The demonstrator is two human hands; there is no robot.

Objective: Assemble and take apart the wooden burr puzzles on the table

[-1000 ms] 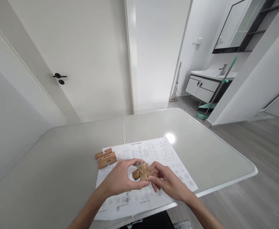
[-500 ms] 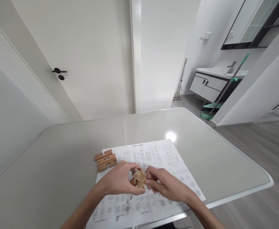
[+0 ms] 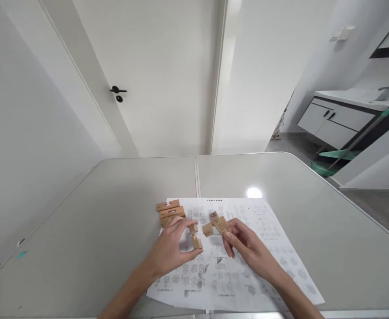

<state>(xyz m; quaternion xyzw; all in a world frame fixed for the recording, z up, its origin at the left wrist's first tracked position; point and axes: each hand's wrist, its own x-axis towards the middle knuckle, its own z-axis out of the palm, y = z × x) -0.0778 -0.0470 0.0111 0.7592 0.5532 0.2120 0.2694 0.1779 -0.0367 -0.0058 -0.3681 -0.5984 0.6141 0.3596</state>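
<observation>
My left hand (image 3: 169,248) pinches a notched wooden puzzle piece (image 3: 196,239) upright between thumb and fingers. In my right hand (image 3: 244,243) are crossed wooden puzzle pieces (image 3: 218,223), one marked with a dark character. A small gap separates what the two hands hold. Both hands are above a large printed sheet (image 3: 247,288) with rows of small grey diagrams. Beyond my left hand, several flat wooden pieces (image 3: 172,212) with cutouts and numbers lie side by side at the sheet's far left corner, partly hidden by my fingers.
The sheet rests on a pale grey table (image 3: 121,212) with a seam across it. A white door (image 3: 154,79) stands behind the table. To the far right are a sink cabinet (image 3: 334,119) and a green dustpan (image 3: 324,169).
The joined wooden puzzle has come apart into two parts. My right hand has moved away from my left with the crossed pieces, and the camera view has shifted.
</observation>
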